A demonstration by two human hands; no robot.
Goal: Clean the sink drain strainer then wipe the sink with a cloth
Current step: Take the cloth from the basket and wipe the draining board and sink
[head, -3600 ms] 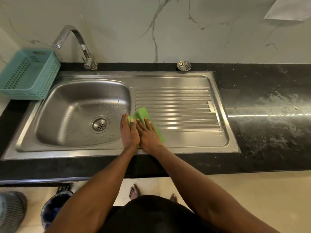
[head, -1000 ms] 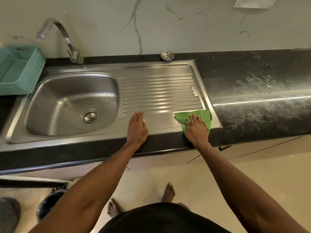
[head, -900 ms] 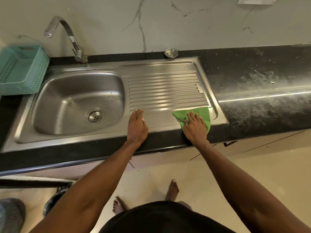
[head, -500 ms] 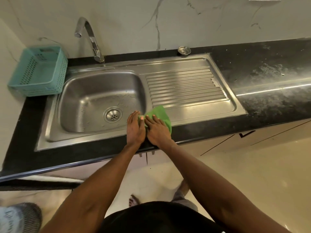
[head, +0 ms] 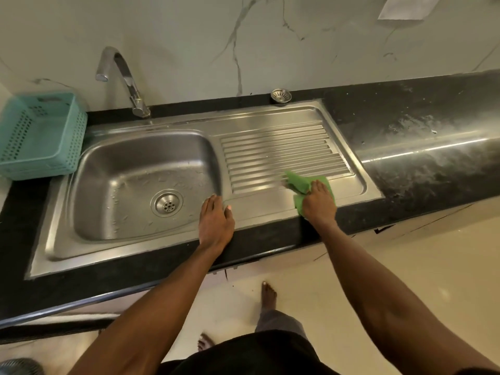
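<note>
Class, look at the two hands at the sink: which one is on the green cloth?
The right hand presses the green cloth onto the drainboard; the left hand lies bare and flat on the sink's front rim.

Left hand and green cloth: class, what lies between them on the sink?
Only bare steel drainboard separates the left hand from the green cloth, in the head view.

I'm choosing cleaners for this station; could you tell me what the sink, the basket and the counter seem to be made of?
Sink: likely stainless steel, brushed grey with bright reflections and pressed ridges.
Basket: looks like teal moulded plastic, matte, perforated walls.
Counter: seems polished black stone, perhaps granite; glossy, with a streak of reflected light and pale smears.
</note>
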